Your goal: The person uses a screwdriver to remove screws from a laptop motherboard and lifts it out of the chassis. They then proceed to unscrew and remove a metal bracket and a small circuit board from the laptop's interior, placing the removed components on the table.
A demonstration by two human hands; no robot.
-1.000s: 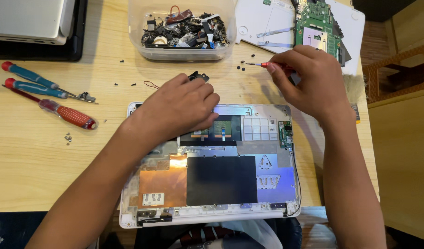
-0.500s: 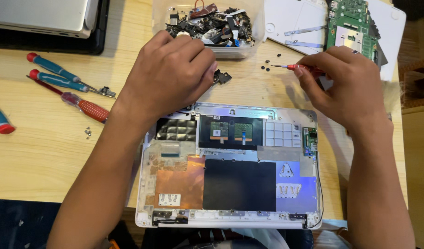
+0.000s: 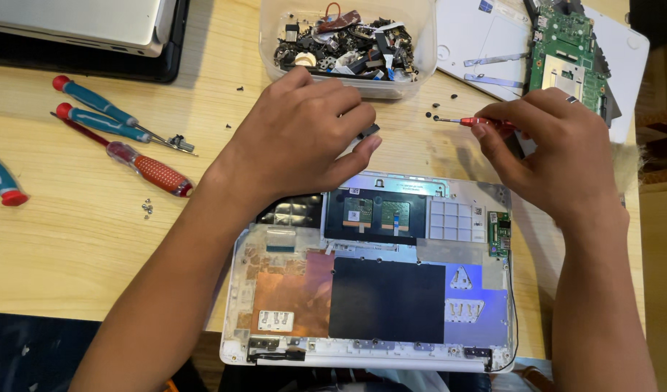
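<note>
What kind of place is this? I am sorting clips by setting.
Probably an electronics repair bench. An opened laptop shell lies on a wooden table, with screwdrivers, a tub of small parts and a green circuit board around it.

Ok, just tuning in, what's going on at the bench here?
A person has an opened laptop shell on a wooden table. The left hand pinches a small black part just in front of a clear tub of scrap parts. The right hand holds a red screwdriver, tip near loose screws.
</note>
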